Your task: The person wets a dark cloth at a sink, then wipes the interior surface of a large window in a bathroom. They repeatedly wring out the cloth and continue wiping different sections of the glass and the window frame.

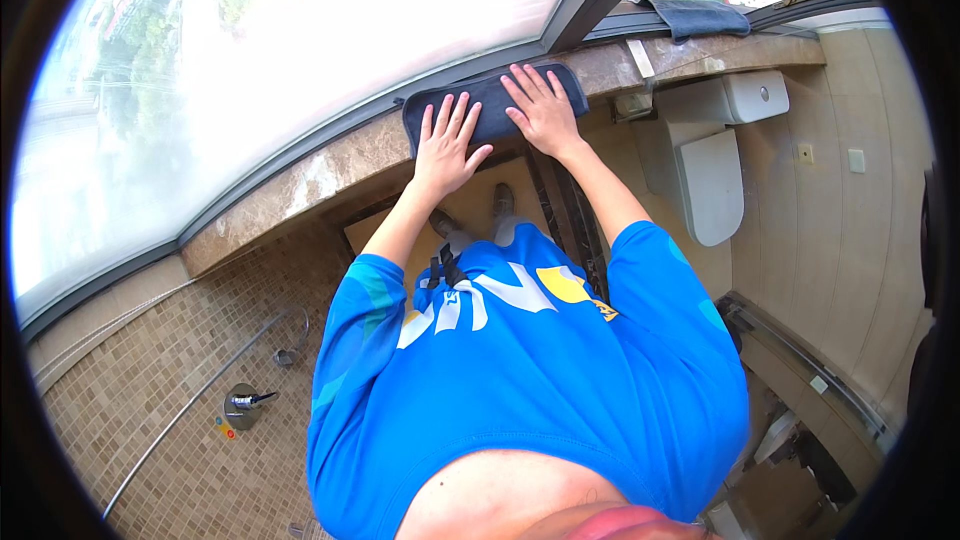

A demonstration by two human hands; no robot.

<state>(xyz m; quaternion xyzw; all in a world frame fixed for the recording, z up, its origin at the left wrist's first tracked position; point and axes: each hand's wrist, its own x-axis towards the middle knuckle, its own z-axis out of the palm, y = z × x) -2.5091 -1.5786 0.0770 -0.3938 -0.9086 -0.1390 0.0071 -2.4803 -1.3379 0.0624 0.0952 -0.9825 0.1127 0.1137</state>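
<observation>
A dark grey cloth (491, 101) lies spread on the brown marble window sill (337, 165), its near edge hanging over the sill's front. My left hand (448, 146) rests flat on the cloth's left part, fingers apart and pointing towards the window. On its right part lies my right hand (541, 111), palm down with the fingers spread. Neither hand grips the cloth. A second grey-blue cloth (701, 19) is draped over the sill farther right, by the opened window.
A large window pane (300, 52) with a dark frame (360, 114) rises behind the sill. At the right stands a white toilet (712, 187). A shower valve (244, 401) and a metal hose (187, 397) are on the mosaic-tiled wall at the left.
</observation>
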